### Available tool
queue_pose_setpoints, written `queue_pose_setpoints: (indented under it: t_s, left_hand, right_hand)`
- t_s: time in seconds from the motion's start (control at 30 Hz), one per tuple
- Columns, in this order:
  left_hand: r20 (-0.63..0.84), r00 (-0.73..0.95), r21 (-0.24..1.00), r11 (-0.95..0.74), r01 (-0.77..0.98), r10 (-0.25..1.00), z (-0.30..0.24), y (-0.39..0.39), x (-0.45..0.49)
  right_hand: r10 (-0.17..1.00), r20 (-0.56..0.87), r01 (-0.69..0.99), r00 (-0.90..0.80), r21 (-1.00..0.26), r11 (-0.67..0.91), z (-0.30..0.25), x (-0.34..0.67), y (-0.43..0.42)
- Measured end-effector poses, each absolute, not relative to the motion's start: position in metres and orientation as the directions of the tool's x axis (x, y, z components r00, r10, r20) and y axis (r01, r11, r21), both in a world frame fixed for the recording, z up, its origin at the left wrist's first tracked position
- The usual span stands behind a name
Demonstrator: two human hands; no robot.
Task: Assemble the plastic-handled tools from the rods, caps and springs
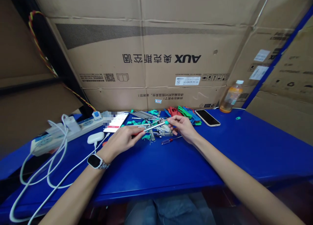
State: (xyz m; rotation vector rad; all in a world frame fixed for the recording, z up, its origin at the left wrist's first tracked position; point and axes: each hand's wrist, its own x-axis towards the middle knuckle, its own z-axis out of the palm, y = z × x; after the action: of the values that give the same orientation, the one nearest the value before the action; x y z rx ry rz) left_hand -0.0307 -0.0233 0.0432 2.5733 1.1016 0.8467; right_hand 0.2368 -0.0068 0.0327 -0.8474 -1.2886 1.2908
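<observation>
A silver metal tube (156, 125) is held slantwise between my two hands, above a pile of small parts. My left hand (123, 137) is closed around its lower left end, where a bit of red shows by the fingers. At the other end sits a small green cap (166, 122), which the fingers of my right hand (183, 128) pinch. Just under the tube, a small screwdriver (166, 141) with a clear purplish handle lies on the blue table (156, 168). Behind my hands are loose metal rods (144, 114) and several green plastic pieces (133, 122).
Red, green and blue plastic pieces (184, 111) lie behind my right hand, near a phone (207, 117) and an orange drink bottle (231, 97). To the left are a lit phone (117, 122), a white earbud case (95, 137), a power strip (80, 129) and looping white cables. Cardboard (156, 42) walls the back.
</observation>
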Motion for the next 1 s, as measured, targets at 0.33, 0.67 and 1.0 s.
queue_pose_setpoints:
  t_s: [0.33,0.67,1.0]
  left_hand:
    - [0.469,0.538,0.337,-0.705,0.624,0.701,0.042,-0.027,-0.029]
    - [0.494,0.577,0.201,-0.731,0.652,0.65,0.039,-0.027,-0.027]
    - [0.491,0.614,0.203,-0.767,0.609,0.617,0.044,-0.037,-0.007]
  right_hand:
    - [0.963,0.18,-0.233,-0.202,-0.964,0.131,0.035,0.239,-0.009]
    - [0.955,0.25,-0.301,-0.158,-0.934,0.195,0.033,0.232,-0.009]
    - [0.927,0.247,-0.274,-0.281,-0.947,0.17,0.024,0.201,-0.024]
